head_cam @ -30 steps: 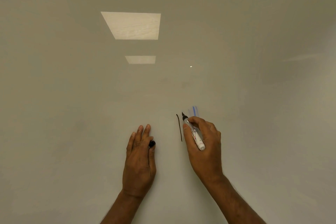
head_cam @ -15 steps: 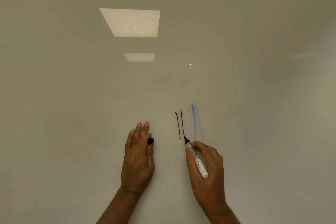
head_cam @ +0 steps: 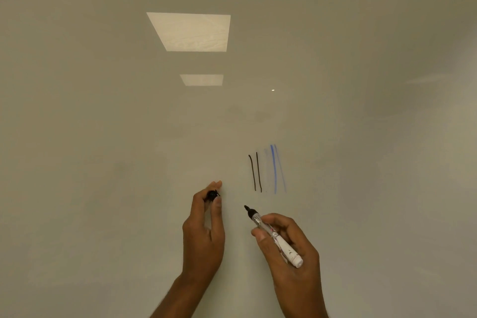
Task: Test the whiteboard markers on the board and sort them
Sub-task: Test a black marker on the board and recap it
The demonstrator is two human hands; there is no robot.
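The right hand (head_cam: 289, 248) grips a white marker (head_cam: 275, 236), its black tip bare and off the board (head_cam: 103, 137). The left hand (head_cam: 204, 230) pinches what looks like its black cap (head_cam: 212, 195).

We see 2 hands in the view, our left hand (head_cam: 204, 235) and our right hand (head_cam: 291, 248), both bare. Each runs into a bare forearm cut off by the lower edge: the left forearm (head_cam: 178, 299) and the right forearm (head_cam: 302, 302). The fingers (head_cam: 216, 184) carry short, plain nails, clearest on the right thumb (head_cam: 259, 235).
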